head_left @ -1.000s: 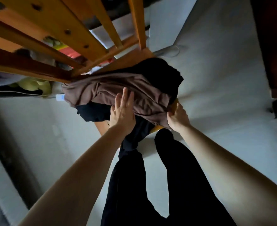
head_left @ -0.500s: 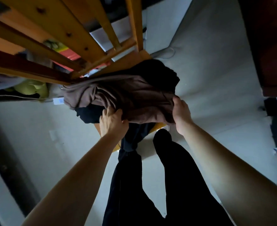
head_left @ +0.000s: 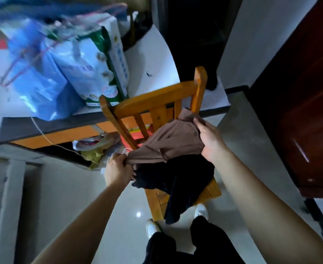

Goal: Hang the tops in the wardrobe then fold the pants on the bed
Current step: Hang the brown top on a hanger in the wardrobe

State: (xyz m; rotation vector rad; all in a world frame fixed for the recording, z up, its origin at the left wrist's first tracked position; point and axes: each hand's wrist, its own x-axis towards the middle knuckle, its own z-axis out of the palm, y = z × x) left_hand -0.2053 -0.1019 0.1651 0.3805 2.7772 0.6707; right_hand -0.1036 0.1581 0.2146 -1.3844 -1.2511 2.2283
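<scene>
A brown garment [head_left: 166, 141] is stretched above the seat of an orange wooden chair [head_left: 153, 101]. My left hand [head_left: 117, 169] grips its lower left edge in a fist. At its upper right edge, my right hand [head_left: 212, 141] holds the cloth with fingers curled over it. Under the brown garment lies a black garment [head_left: 177, 180], draped over the chair seat and hanging off its front edge. I cannot tell whether either piece is a top or pants.
A white-topped desk [head_left: 153, 54] stands behind the chair, carrying a blue plastic bag [head_left: 40, 77] and a green-and-white pack [head_left: 103, 60]. Clutter [head_left: 97, 147] sits under the desk. A dark red wooden cabinet [head_left: 305, 103] stands at the right. My legs and white shoes [head_left: 200, 210] are by the chair.
The view has swung up from under the chair's back to show the desk. Both hands have closed on the brown garment and lifted it off the black one.
</scene>
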